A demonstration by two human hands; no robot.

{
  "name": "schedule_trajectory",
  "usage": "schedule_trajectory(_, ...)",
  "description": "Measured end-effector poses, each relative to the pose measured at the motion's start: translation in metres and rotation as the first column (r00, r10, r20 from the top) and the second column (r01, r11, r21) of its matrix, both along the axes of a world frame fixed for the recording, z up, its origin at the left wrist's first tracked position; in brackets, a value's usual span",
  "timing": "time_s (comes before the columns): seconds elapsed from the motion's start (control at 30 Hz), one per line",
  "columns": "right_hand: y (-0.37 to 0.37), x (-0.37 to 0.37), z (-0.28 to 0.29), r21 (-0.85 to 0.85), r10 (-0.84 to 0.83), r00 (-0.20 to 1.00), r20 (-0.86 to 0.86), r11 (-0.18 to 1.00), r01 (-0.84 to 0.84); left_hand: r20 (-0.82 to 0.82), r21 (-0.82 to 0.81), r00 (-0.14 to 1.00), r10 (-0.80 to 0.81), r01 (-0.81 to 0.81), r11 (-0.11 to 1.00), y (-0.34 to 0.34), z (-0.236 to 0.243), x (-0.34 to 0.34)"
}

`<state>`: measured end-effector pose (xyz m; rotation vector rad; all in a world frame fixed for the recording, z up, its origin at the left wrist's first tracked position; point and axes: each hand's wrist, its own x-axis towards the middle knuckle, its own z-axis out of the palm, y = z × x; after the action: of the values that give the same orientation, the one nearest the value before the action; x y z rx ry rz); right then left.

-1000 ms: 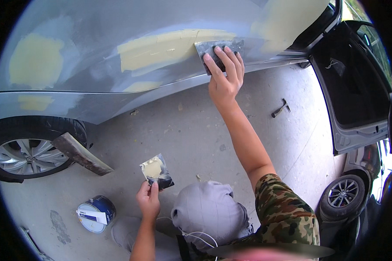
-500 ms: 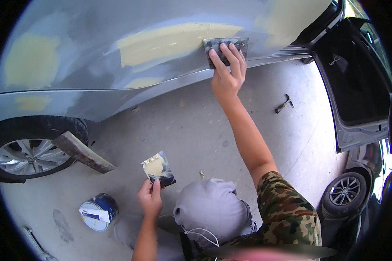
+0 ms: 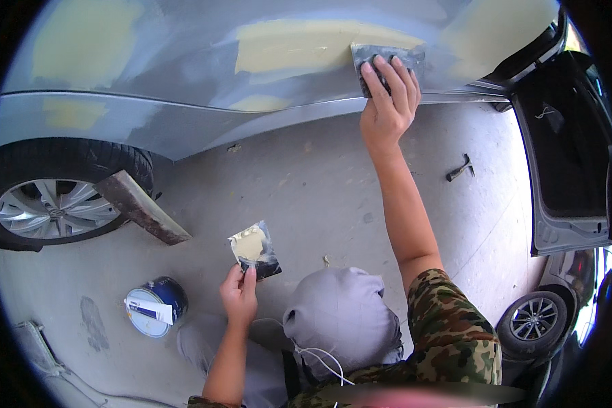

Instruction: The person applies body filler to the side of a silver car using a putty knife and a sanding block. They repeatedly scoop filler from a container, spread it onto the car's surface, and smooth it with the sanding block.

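My right hand (image 3: pixel 391 95) presses a dark, putty-smeared spreader (image 3: pixel 408 62) against the grey car panel (image 3: pixel 183 75), its fingers spread over the blade's face. The spreader's left edge touches the right part of a long cream putty patch (image 3: pixel 285 51). Lower down, my left hand (image 3: pixel 239 296) pinches a second spreader (image 3: pixel 268 257) by its dark lower edge, thumb on top. A lump of cream putty (image 3: pixel 248 243) lies on that blade, away from the panel.
A long board (image 3: pixel 143 207) leans by the car wheel (image 3: pixel 54 207). Below it stands a blue can (image 3: pixel 170 292) with a white tube (image 3: pixel 149 310) on its lid. A hammer (image 3: pixel 460 168) lies on the floor; an open car door or hatch (image 3: pixel 568 149) and another wheel (image 3: pixel 537 319) are at right.
The view has shifted, so the car and floor things sit higher and mostly farther right. My right hand's spreader remains on the putty patch's right part. Both hands keep their holds.
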<state>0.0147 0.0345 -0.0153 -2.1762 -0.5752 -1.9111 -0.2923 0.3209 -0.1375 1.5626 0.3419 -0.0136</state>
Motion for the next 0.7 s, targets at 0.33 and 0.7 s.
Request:
schedule_trajectory(0.33,0.076,-0.034,0.014,-0.012,0.028,0.998,0.064,1.000,-0.027,0.017,0.034,0.997,0.070,-0.070,0.997,0.003,0.008,-0.004)
schedule_trajectory(0.7,0.130,-0.021,-0.002,-0.038,0.058,0.998,0.027,0.998,-0.057,0.015,0.011,0.995,0.095,-0.095,0.995,0.012,-0.005,-0.011)
